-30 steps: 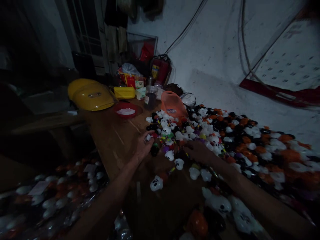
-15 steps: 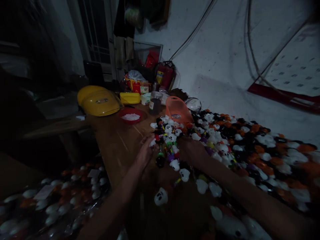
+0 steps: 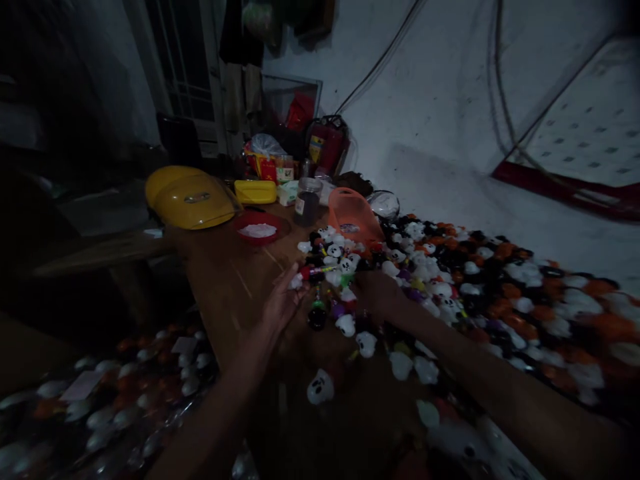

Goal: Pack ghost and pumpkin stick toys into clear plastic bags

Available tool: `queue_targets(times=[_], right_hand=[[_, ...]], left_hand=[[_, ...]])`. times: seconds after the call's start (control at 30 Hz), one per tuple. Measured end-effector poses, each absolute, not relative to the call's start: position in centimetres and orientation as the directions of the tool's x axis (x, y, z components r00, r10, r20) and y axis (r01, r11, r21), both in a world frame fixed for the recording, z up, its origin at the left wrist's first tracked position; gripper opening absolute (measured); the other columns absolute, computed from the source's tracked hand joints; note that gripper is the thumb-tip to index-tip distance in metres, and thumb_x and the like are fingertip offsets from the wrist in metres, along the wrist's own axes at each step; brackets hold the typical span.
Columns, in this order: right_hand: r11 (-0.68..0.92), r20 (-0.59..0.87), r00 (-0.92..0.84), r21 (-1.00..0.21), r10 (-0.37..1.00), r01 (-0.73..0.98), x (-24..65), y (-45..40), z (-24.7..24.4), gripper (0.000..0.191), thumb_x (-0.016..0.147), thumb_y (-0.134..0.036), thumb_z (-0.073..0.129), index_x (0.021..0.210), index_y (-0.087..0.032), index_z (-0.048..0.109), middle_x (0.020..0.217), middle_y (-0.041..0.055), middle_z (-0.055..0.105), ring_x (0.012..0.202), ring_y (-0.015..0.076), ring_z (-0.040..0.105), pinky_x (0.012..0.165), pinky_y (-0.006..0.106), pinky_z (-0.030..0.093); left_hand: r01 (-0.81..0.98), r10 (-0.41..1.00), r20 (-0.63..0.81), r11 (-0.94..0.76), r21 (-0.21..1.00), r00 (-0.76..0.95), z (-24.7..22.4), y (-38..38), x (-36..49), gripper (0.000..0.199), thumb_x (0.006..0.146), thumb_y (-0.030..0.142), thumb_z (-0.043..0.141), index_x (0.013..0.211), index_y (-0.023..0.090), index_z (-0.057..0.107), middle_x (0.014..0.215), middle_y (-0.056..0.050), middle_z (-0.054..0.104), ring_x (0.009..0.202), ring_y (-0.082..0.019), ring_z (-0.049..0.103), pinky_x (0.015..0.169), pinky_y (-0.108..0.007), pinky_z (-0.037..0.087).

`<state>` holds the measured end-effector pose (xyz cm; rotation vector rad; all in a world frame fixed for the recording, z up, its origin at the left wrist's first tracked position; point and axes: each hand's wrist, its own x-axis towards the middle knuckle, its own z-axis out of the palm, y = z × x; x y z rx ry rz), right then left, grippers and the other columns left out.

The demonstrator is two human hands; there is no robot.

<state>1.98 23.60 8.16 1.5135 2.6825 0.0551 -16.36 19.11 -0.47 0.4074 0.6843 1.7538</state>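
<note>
My left hand (image 3: 281,299) is closed around a small toy (image 3: 303,273) with a white base, a red part and a yellow patterned stick pointing right. My right hand (image 3: 379,293) reaches into the near side of a heap of small ghost-head toys (image 3: 334,251). Its fingers are dark and mostly hidden, beside a white ghost head (image 3: 346,266) with green below it. Just below the hands lie a black-and-green piece (image 3: 317,315) and a white ghost head (image 3: 345,325). Closer to me, another ghost head (image 3: 320,387) rests on the wooden table (image 3: 240,293).
An orange scoop (image 3: 354,213) stands behind the heap. Many white, black and orange pieces (image 3: 520,300) cover the right side. At the back are a red dish (image 3: 257,228), a jar (image 3: 307,201) and yellow visors (image 3: 193,200). More pieces (image 3: 120,393) fill the floor at left.
The whole view has shifted slightly. The toy in my left hand shows more of its red part and stick. My right hand stays at the heap.
</note>
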Motion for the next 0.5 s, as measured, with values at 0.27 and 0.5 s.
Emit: queue_targets(times=[0.27, 0.5], right_hand=[[0.504, 0.088, -0.498, -0.203, 0.863, 0.839, 12.4, 17.2, 12.7, 0.022, 0.092, -0.027, 0.046, 0.099, -0.016, 0.064, 0.093, 0.0047, 0.068, 0.082, 0.0142, 0.062, 0.071, 0.022, 0.042], [0.272, 0.187, -0.202, -0.536, 0.961, 0.799, 20.1, 8.9, 12.0, 0.021, 0.085, -0.036, 0.056, 0.094, -0.019, 0.063, 0.084, 0.0008, 0.066, 0.071, 0.0144, 0.058, 0.062, 0.024, 0.041]], left_hand=[[-0.755, 0.983, -0.051, -0.102, 0.648, -0.177, 1.5, 17.3, -15.4, 0.023, 0.065, 0.001, 0.066, 0.084, 0.014, 0.065, 0.078, -0.002, 0.068, 0.070, -0.009, 0.064, 0.069, -0.019, 0.054], [-0.668, 0.986, -0.091, -0.028, 0.743, -0.143, 5.3, 14.8, -13.2, 0.011, 0.069, 0.004, 0.067, 0.075, 0.012, 0.064, 0.069, 0.000, 0.068, 0.059, -0.009, 0.062, 0.056, -0.017, 0.053]])
